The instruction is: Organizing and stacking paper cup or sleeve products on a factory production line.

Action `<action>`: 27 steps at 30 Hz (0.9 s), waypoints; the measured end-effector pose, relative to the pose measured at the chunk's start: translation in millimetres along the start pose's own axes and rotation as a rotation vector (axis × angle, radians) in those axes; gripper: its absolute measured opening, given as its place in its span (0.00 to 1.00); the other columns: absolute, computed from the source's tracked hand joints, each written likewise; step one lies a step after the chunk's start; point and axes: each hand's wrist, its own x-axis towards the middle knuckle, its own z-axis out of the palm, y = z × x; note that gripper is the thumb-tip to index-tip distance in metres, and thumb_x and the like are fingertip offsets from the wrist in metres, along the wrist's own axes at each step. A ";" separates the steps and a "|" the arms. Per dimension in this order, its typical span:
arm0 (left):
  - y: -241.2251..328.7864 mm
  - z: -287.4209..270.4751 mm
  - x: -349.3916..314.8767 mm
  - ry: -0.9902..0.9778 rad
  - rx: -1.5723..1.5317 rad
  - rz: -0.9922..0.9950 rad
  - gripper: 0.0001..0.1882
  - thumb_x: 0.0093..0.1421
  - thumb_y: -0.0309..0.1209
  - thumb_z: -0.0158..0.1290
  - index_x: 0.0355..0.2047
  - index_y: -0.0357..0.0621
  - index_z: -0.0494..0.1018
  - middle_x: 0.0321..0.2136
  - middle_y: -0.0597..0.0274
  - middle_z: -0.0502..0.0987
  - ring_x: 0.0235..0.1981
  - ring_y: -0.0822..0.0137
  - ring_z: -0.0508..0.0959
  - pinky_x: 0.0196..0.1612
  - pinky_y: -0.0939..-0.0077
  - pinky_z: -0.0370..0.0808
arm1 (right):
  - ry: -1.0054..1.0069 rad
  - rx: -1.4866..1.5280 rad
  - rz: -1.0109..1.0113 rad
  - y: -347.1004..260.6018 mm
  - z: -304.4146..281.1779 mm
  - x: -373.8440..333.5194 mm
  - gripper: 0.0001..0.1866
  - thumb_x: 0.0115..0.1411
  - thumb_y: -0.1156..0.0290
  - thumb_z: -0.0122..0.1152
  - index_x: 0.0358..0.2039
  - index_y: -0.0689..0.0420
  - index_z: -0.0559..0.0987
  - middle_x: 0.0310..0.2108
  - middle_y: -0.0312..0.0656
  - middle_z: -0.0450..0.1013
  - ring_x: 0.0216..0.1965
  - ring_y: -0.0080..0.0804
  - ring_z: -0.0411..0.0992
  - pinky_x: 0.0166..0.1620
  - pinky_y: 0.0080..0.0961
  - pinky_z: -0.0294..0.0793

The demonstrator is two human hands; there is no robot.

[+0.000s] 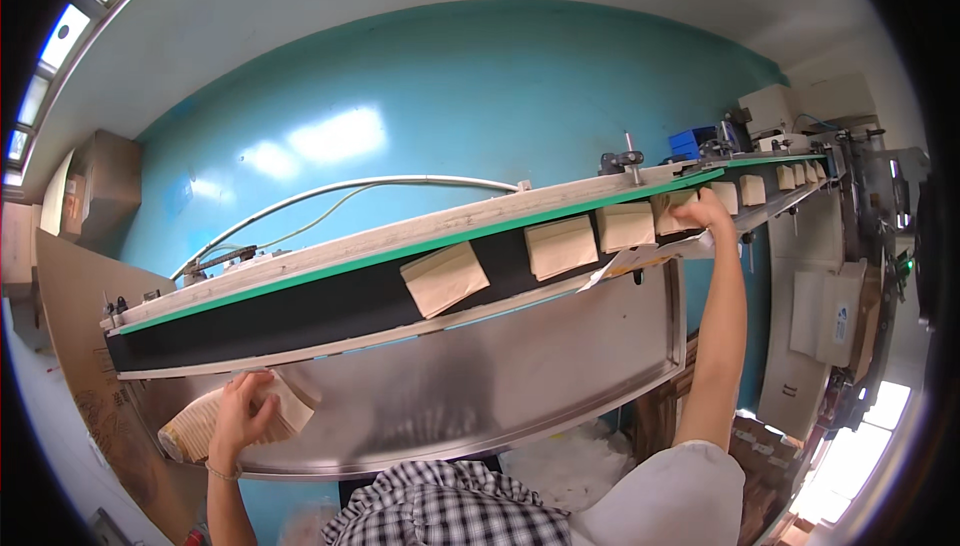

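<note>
My left hand (245,411) is curled over a long row of stacked tan paper packets (190,428) lying on the steel tray at the left, its fingers closed against the row. My right arm stretches far forward to the black conveyor belt (300,311). There my right hand (706,211) has its fingers closed on the edge of a tan paper packet (668,214), which still lies on the belt. More flat packets are spaced along the belt, among them a skewed pair (446,280) at the near left and a small stack (561,246) in the middle.
A green strip (420,250) and a pale rail run along the belt's far side. Below it spans the steel tray (540,356). A printed sheet (632,260) sits at the belt's near edge. Machinery (740,131) stands at the far right, a cardboard panel (90,346) at the left.
</note>
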 end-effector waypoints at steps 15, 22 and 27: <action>-17.8 -1.8 -16.6 0.054 0.026 0.071 0.16 0.58 0.33 0.56 0.46 0.42 0.74 0.41 0.48 0.78 0.41 0.44 0.77 0.46 0.56 0.74 | -0.047 0.688 -0.465 -82.2 102.2 -354.7 0.26 0.54 0.60 0.75 0.47 0.62 0.76 0.43 0.40 0.76 0.45 0.31 0.75 0.49 0.34 0.76; -24.5 0.6 -10.2 -0.063 0.029 0.076 0.15 0.61 0.39 0.53 0.43 0.44 0.73 0.37 0.52 0.80 0.38 0.50 0.79 0.48 0.55 0.72 | -0.323 0.530 -0.233 -144.9 277.6 -406.5 0.17 0.59 0.69 0.66 0.44 0.64 0.73 0.37 0.42 0.77 0.39 0.28 0.74 0.45 0.28 0.74; -42.3 1.5 -18.6 0.032 0.018 0.178 0.14 0.62 0.39 0.52 0.42 0.43 0.73 0.37 0.51 0.80 0.39 0.50 0.80 0.48 0.56 0.71 | 0.146 0.251 -0.276 -174.9 294.6 -436.0 0.19 0.61 0.68 0.63 0.50 0.63 0.73 0.47 0.52 0.73 0.50 0.45 0.72 0.54 0.37 0.70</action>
